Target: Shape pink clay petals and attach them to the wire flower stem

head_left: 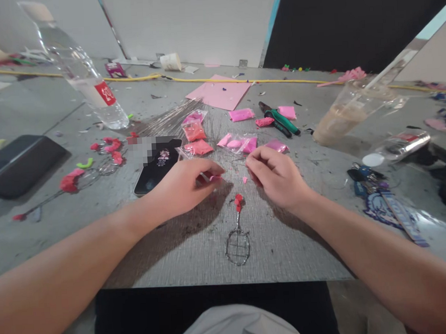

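Note:
My left hand is closed over the table, with a small piece of pink clay pinched at its fingertips. Across from it, my right hand has its thumb and fingers pressed together; whatever they may hold is too small to make out. A tiny pink scrap lies between the two hands. Nearer to me rests a small wire racket with red clay on its handle end. Several clear packets of pink and orange clay lie just beyond my hands.
A phone lies by my left forearm. Behind are a bundle of thin wires, green-handled pliers and pink paper. A water bottle stands left, a drink cup right. Red-clay wire pieces lie at left.

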Motion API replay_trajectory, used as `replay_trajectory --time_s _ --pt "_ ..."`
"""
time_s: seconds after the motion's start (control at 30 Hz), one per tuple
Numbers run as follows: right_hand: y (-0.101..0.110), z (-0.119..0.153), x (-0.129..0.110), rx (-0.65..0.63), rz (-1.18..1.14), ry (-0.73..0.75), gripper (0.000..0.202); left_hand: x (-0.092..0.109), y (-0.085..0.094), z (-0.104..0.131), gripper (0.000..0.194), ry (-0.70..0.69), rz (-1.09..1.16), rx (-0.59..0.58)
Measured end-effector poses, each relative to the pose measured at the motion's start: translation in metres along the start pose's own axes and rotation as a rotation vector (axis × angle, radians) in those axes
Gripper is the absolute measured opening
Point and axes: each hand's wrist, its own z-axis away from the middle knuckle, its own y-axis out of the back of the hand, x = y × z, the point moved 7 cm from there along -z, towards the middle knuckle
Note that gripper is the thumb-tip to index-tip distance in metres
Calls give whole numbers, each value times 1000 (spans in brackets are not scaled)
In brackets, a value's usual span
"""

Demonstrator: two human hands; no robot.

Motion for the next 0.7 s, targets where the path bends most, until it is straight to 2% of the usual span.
replay_trajectory --time_s 0.13,0.27,0.37,0.47,0.6,0.7 --pt "-5 1 -6 -53 51 51 28 -2 1 -1 22 -52 -51 31" --pt "-12 0 0 -102 -74 -17 18 0 1 -3 21 -103 -91 31" --pt "-14 -1 2 -110 -118 -51 25 -3 -1 -3 20 -102 -131 15" --pt "-11 0 0 -111 -62 -33 29 -6 -1 -2 20 -111 -217 14" --pt "-10 2 -7 -127 124 62 34 -10 -2 -1 22 -136 -356 1" --pt "-11 2 -5 -135 120 58 22 -12 -1 -2 26 -145 -362 10"
